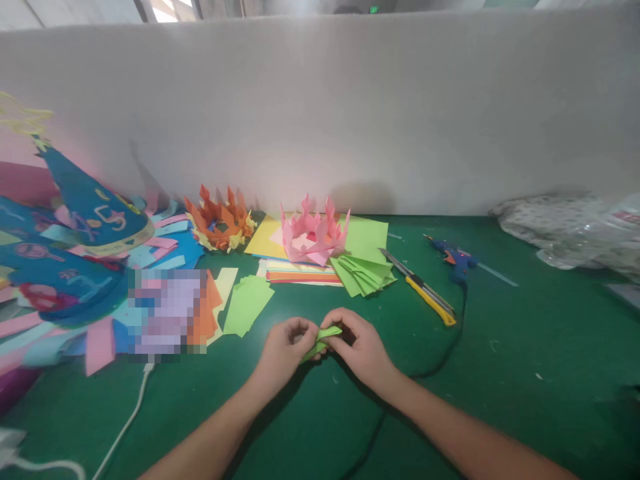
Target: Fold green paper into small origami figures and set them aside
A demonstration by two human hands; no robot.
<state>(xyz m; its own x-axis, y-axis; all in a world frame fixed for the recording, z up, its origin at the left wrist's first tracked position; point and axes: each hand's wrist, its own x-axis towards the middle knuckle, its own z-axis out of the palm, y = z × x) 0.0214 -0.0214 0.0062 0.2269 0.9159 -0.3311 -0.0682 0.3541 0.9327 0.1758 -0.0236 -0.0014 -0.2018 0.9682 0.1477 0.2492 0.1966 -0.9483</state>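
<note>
Two bare hands meet over the smooth green surface [500, 413], in the middle and nearer the front than the back. The left hand [286, 348] and the right hand [361, 343] share one little piece of folded green paper [331, 331], thin and flat with a narrow end. Each grip is a small pinch, thumb and fingers close together with just the paper between them (I cannot tell how many folds it has).

Toward the back edge stand two paper crowns with pointy tips. One is an orange crown [227, 230] with pale yellow bits around the bottom, and one is a pink crown [313, 248]. The pink one is on a pile of flat colored paper [300, 272].

There are two bunches of green slips. One flat bunch [247, 303] is left of the middle, and one spread like a fan [363, 275] is just right of the pink crown (they overlap too much to count).

Toward the right edge lie one knife [431, 300] with a yellow handle and one blue glue gun [457, 261] with a clear stick in its back. Crinkly clear plastic [585, 233] sits near the back right corner. By the left edge are two blue hats [90, 200], and the back one is shaped like a cone.
</note>
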